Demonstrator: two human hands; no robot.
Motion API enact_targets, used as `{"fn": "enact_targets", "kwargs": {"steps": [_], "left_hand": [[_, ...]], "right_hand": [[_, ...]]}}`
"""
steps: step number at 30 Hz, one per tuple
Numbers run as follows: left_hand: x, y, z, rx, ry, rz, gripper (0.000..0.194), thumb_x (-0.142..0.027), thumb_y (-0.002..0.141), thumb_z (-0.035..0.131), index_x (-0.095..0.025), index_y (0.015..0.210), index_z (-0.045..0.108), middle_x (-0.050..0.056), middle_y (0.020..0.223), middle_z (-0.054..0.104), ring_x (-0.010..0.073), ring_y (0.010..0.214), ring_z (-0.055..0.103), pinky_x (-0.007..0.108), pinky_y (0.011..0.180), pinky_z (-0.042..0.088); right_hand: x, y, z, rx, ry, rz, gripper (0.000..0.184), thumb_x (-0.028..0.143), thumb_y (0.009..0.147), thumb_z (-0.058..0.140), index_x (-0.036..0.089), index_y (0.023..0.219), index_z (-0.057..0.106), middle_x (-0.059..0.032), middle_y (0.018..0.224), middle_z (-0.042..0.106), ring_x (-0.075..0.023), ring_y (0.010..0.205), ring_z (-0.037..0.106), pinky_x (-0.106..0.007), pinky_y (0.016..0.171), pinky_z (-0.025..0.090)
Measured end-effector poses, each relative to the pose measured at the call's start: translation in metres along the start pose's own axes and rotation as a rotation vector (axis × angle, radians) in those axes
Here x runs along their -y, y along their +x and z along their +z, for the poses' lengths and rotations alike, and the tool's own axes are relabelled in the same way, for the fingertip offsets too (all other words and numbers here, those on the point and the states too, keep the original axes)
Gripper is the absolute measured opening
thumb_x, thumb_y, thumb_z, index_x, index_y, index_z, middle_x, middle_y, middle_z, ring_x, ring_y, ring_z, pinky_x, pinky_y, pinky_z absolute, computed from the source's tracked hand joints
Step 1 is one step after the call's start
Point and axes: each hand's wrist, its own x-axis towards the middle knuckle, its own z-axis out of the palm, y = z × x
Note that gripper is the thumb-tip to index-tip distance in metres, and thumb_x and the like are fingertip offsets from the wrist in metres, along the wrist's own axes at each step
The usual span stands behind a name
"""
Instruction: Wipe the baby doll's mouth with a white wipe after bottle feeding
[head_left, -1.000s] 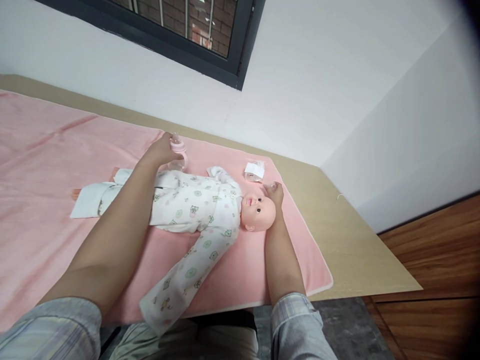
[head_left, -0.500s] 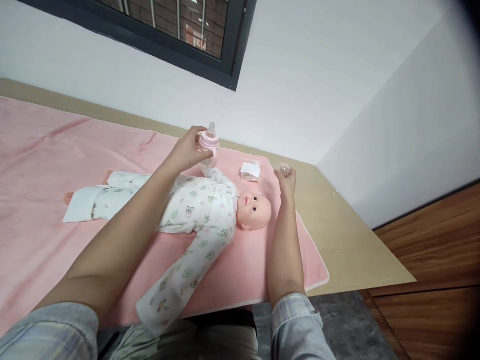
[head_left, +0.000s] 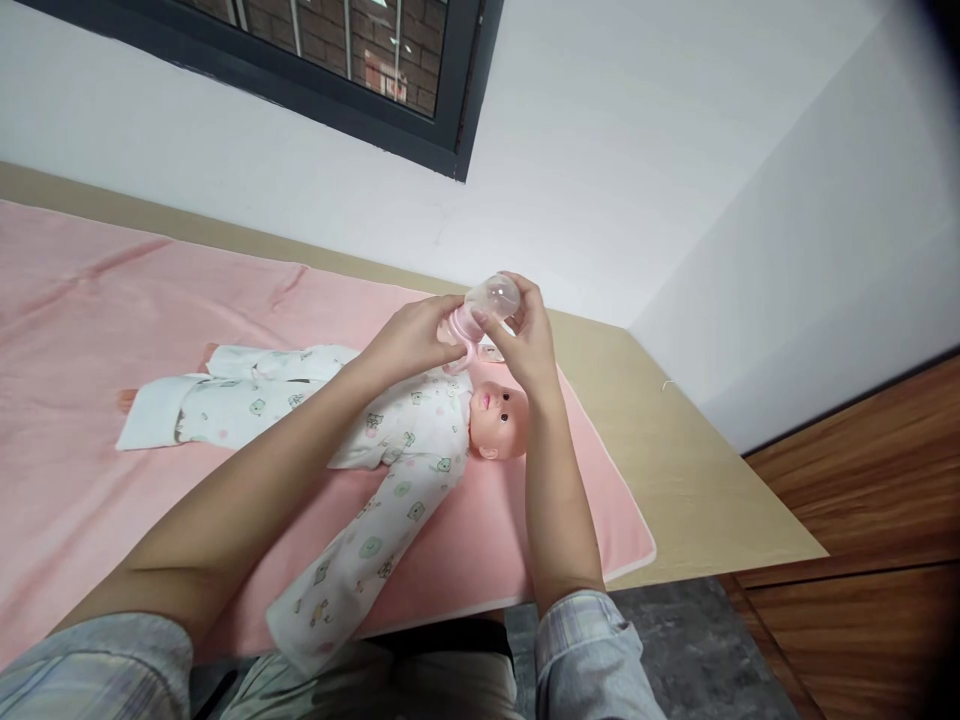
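Observation:
My left hand (head_left: 421,338) is closed round a baby bottle (head_left: 459,330) with a pink collar and pink handles, held tilted above the doll's chest. In my right hand (head_left: 529,335) is the clear domed bottle cap (head_left: 493,296), its open end over the top of the bottle; whether it is seated I cannot tell. A baby doll (head_left: 498,420) in a white printed suit lies on its back beneath my arms, head to the right. Its near sleeve (head_left: 375,535) hangs over the table's front edge.
A pink blanket (head_left: 75,290) covers much of the wooden table (head_left: 697,480). A small packet (head_left: 491,352) lies beyond the doll's head, partly hidden by my hands. Behind rises a white wall with a dark-framed window (head_left: 450,140); a wooden cabinet (head_left: 862,640) stands at right.
My right hand has brought the cap leftward onto the bottle's top. My left hand has moved right and tilted the bottle from upright toward the cap.

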Motion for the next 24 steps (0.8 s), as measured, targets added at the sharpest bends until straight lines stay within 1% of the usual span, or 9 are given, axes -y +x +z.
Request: {"fn": "enact_targets", "kwargs": {"steps": [2,4,7,11,16,18,20,22,24], "left_hand": [[0.000,0.000,0.000,0.000,-0.004,-0.001,0.057,-0.030,0.074,0.061,-0.020,0.130,0.063,0.005,0.126,0.069,0.0328,0.111,0.065,0.040,0.091,0.051],[0.002,-0.001,0.000,-0.014,-0.011,-0.030,0.070,-0.031,0.073,0.064,-0.020,0.141,0.053,0.007,0.129,0.067,0.0329,0.114,0.064,0.040,0.093,0.050],[0.005,-0.001,0.000,-0.030,-0.024,-0.065,0.082,-0.033,0.073,0.069,-0.020,0.150,0.042,0.010,0.130,0.066,0.0335,0.117,0.063,0.042,0.096,0.050],[0.004,-0.002,0.000,-0.066,-0.028,-0.041,0.082,-0.034,0.074,0.072,-0.021,0.149,0.041,0.011,0.129,0.066,0.0336,0.121,0.062,0.044,0.099,0.050],[-0.006,-0.004,-0.006,-0.092,0.071,0.015,0.082,-0.037,0.080,0.073,-0.016,0.151,0.038,0.014,0.134,0.063,0.0348,0.123,0.060,0.047,0.101,0.049],[-0.021,-0.011,-0.018,-0.110,0.060,0.070,0.074,-0.040,0.084,0.072,-0.016,0.148,0.044,0.013,0.135,0.062,0.0338,0.122,0.060,0.046,0.102,0.049],[-0.043,-0.025,-0.035,-0.112,-0.017,0.150,0.052,-0.038,0.091,0.066,-0.020,0.138,0.055,0.007,0.132,0.065,0.0286,0.118,0.063,0.041,0.101,0.052],[-0.067,-0.045,-0.053,-0.121,-0.080,0.229,0.024,-0.030,0.095,0.062,-0.022,0.118,0.067,0.001,0.118,0.070,0.0212,0.106,0.067,0.033,0.094,0.055],[-0.088,-0.069,-0.067,-0.105,-0.171,0.303,0.012,-0.031,0.095,0.062,-0.026,0.102,0.072,-0.003,0.100,0.073,0.0174,0.089,0.069,0.030,0.084,0.058]], "right_hand": [[-0.002,-0.001,0.003,0.038,-0.017,0.040,0.062,0.050,0.078,0.078,0.031,0.130,0.052,-0.0021,0.141,0.054,-0.0243,0.141,0.046,-0.045,0.121,0.038],[-0.004,-0.001,0.005,0.075,-0.014,0.069,0.064,0.051,0.077,0.078,0.031,0.132,0.051,-0.0023,0.141,0.053,-0.0249,0.141,0.046,-0.046,0.120,0.040],[-0.007,-0.002,0.010,0.086,0.003,0.081,0.077,0.050,0.075,0.080,0.032,0.140,0.044,-0.0040,0.144,0.050,-0.0260,0.139,0.048,-0.047,0.116,0.046],[-0.012,-0.002,0.017,0.053,0.009,0.076,0.093,0.055,0.072,0.080,0.034,0.148,0.032,-0.0073,0.147,0.047,-0.0284,0.136,0.051,-0.048,0.108,0.053],[-0.019,0.002,0.013,-0.026,-0.044,0.025,0.097,0.064,0.072,0.077,0.031,0.149,0.031,-0.0115,0.149,0.046,-0.0304,0.138,0.048,-0.048,0.107,0.053],[-0.025,0.006,0.001,-0.079,-0.082,0.002,0.095,0.064,0.073,0.076,0.030,0.149,0.031,-0.0121,0.148,0.047,-0.0297,0.137,0.050,-0.048,0.107,0.053],[-0.035,0.011,-0.015,-0.145,-0.129,-0.019,0.091,0.063,0.075,0.075,0.031,0.149,0.032,-0.0119,0.146,0.048,-0.0284,0.134,0.052,-0.047,0.106,0.053],[-0.049,0.016,-0.036,-0.236,-0.184,-0.036,0.087,0.059,0.076,0.074,0.030,0.147,0.033,-0.0114,0.143,0.050,-0.0264,0.130,0.055,-0.046,0.104,0.052],[-0.065,0.017,-0.057,-0.346,-0.246,-0.016,0.084,0.050,0.076,0.075,0.027,0.145,0.035,-0.0112,0.139,0.053,-0.0241,0.124,0.058,-0.043,0.103,0.051]]}}
